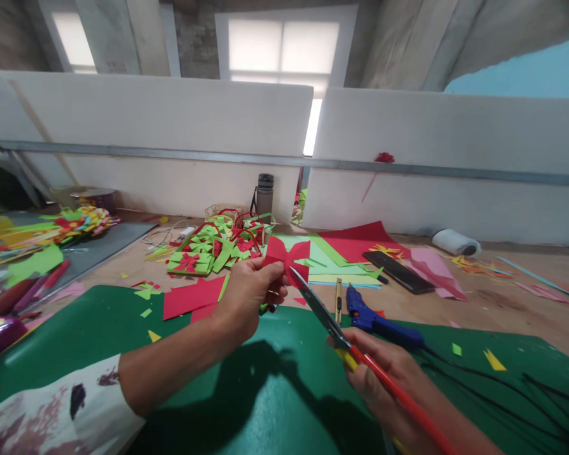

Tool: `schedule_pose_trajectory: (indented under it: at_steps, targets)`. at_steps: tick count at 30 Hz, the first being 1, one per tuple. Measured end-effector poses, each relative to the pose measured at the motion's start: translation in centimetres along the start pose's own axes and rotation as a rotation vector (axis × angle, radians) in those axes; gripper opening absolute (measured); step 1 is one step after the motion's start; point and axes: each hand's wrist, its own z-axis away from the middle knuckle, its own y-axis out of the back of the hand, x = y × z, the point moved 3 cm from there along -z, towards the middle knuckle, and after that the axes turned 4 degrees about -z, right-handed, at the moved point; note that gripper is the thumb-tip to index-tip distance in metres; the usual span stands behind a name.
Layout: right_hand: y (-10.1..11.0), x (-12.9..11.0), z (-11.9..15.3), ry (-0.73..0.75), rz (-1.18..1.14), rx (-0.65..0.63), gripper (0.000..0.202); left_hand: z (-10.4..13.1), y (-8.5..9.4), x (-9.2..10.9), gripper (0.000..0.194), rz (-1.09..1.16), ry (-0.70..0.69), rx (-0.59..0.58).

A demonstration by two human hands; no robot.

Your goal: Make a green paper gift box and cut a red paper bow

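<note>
Pinched between the thumb and fingers of my left hand (251, 291) is a red paper piece (299, 251) with notched, petal-like edges, held up above the green mat (265, 379). My right hand (379, 373) grips a pair of scissors (329, 322) with red and yellow handles. Their blade tips reach the lower edge of the red piece; whether the blades are closed on it I cannot tell. Beyond my left wrist lies a flat red paper sheet (189, 298). A blue glue gun (384, 323) and a yellow utility knife (338, 302) rest just past my right hand.
Green and red paper pieces (218, 243) are heaped at the back, before a grey bottle (264, 197). A black phone (398, 272) lies right of centre near pink paper (439, 275). The glue gun's black cable (483, 379) crosses the mat. Colourful paper flowers (88, 221) sit left.
</note>
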Motion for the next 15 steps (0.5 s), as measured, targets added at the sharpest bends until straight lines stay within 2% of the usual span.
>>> schedule_pose_trajectory:
  at_steps: [3, 7, 15]
  targets:
    - [-0.06, -0.29, 0.1, 0.012, -0.041, 0.046, 0.047, -0.01, -0.04, -0.07, 0.013, 0.0, 0.002, -0.014]
    - [-0.25, -0.7, 0.08, -0.055, -0.08, 0.092, 0.051, -0.04, -0.04, -0.23, 0.014, -0.003, 0.008, -0.007]
    - [-0.85, 0.09, -0.1, -0.191, -0.243, -0.04, 0.055, 0.0, -0.1, -0.26, 0.015, -0.019, 0.014, -0.024]
